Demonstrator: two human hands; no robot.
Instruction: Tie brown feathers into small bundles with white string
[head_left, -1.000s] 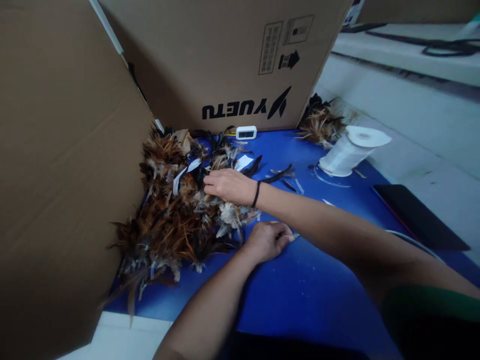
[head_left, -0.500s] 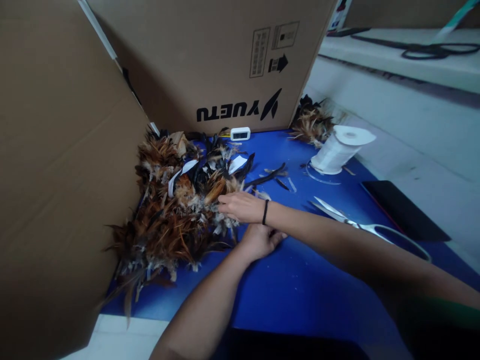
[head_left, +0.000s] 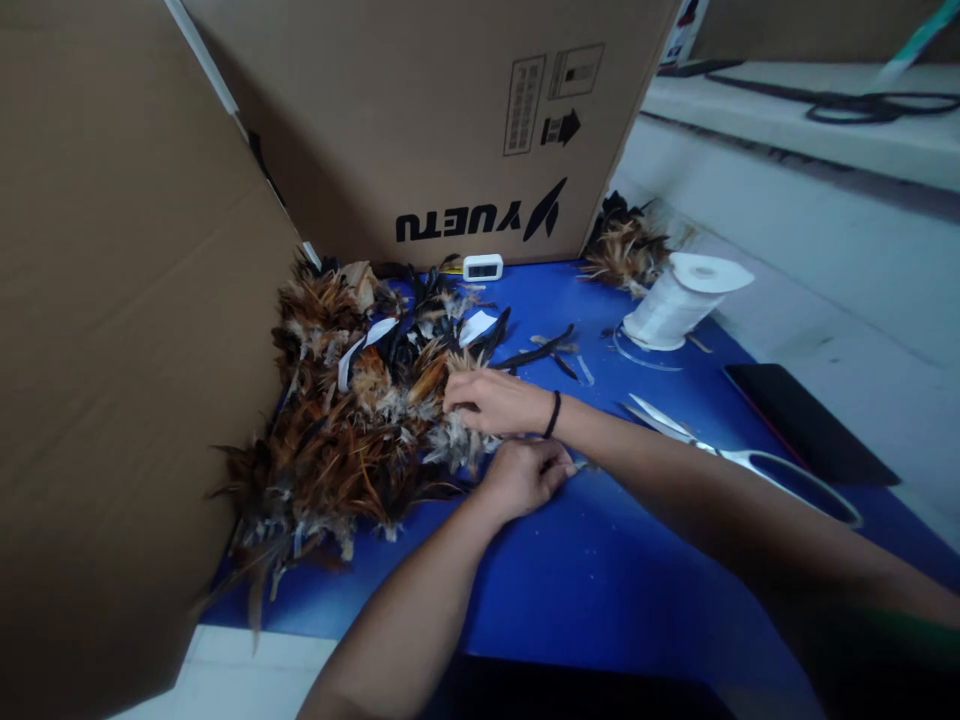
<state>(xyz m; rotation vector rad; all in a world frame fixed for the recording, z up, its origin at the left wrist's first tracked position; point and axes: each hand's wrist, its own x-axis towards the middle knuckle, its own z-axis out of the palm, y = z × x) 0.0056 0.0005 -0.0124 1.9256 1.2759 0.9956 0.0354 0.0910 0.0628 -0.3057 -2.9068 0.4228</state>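
Note:
A heap of brown, black and grey feathers (head_left: 322, 450) covers the left part of the blue tabletop (head_left: 570, 560). My right hand (head_left: 499, 402), with a black band at its wrist, crosses over my left at the heap's right edge. Its fingers are curled and pinched together; whatever they hold is hidden. Just below it, my left hand (head_left: 525, 475) rests low over the table, closed in a pinch. A small pale tip, apparently of a feather (head_left: 576, 467), pokes out between its thumb and fingers.
Open scissors (head_left: 720, 450) lie at the right, beside a dark flat phone-like object (head_left: 810, 420). Behind stand a white ribbon spool (head_left: 667, 310), a small white digital display (head_left: 482, 267) and another feather bunch (head_left: 626, 245). Cardboard (head_left: 450, 110) walls the back and left.
My right hand has drawn slightly right from the feather heap, its fingers more curled. My left hand stays nearly in place, and a pale tip now shows at its fingertips.

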